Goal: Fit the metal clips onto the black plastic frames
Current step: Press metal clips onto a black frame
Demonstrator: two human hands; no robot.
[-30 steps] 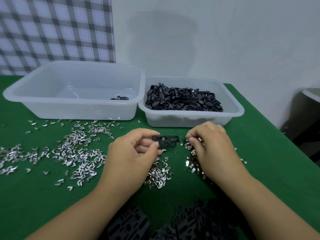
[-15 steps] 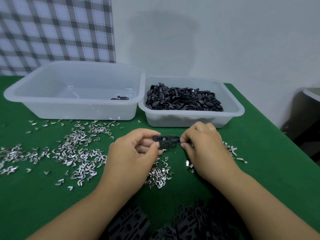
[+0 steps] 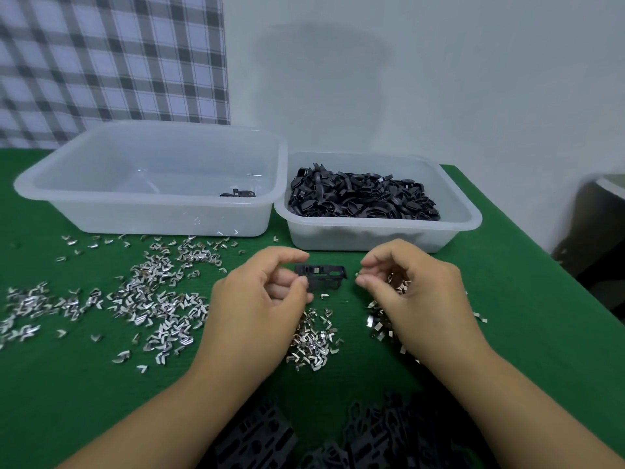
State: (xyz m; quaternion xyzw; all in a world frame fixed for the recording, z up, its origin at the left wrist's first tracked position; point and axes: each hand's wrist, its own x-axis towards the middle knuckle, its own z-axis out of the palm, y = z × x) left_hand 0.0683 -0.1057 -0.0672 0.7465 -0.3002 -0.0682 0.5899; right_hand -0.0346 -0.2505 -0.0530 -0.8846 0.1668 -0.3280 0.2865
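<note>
My left hand pinches the left end of a small black rectangular plastic frame between thumb and forefinger, holding it level just above the green cloth table. My right hand sits just beside the frame's right end, not touching it, with its fingers curled and thumb and forefinger tips close together; I cannot tell whether a clip is pinched there. Small bent silver metal clips lie heaped below the frame, under my right hand and scattered widely to the left. Nearer me lies a dark pile of black frames. Beyond my hands stand two translucent plastic tubs: the large left tub holds a single black piece, and the smaller right tub is heaped with curved black plastic parts.
</note>
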